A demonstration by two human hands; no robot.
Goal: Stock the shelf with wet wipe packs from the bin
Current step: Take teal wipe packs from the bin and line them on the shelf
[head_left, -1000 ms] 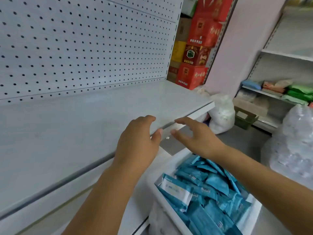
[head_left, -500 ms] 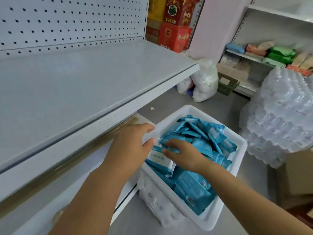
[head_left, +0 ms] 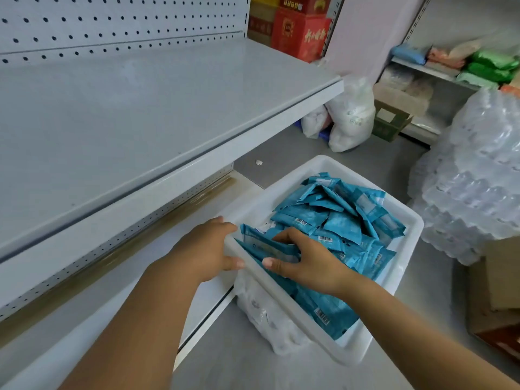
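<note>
- red printed cartons (head_left: 301, 32) stacked at top centre, with a yellowish carton (head_left: 260, 2) just left of them
- pale pink wall panel (head_left: 363, 29) right of the cartons
- two white plastic sacks (head_left: 350, 116) on the grey floor (head_left: 365, 161), the smaller touching the larger
- open green cardboard box (head_left: 389, 122) just right of the sacks, flaps up
- side rack (head_left: 422, 69) at far right holding a blue pack (head_left: 408, 53), pink packs (head_left: 444, 56) and green packs (head_left: 492, 66), all blurred
- shrink-wrapped bottle packs (head_left: 472, 178) stacked at the right edge
- brown cardboard box (head_left: 501, 291) below them, partly cut off
- small white scrap (head_left: 259, 162) on the floor
</note>
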